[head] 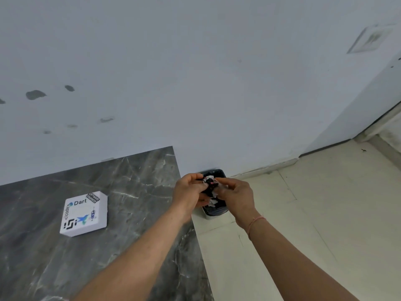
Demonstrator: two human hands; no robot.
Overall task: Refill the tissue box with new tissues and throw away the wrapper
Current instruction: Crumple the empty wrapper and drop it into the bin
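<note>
Dark marble-look tabletop across the lower left, pale floor tiles to its right. Two bare forearms reaching forward past the table's right edge, with a thin pink thread round the right wrist. Left hand and right hand close together, fingers curled, both pinching one crumpled wrapper.

Wrapper:
- small scrunched wad, dark and white with a fleck of pink
- mostly hidden by fingertips, print unreadable
- held in the air between the two hands, off the table

Directly beneath the hands: black bin on the tiles, white scraps inside, just beside the table's edge. Well left of the left hand, flat on the tabletop: white box, square, stickers on top, "Dart" legible. Beyond the hands: plain pale wall, a few dark smudges at upper left.
</note>
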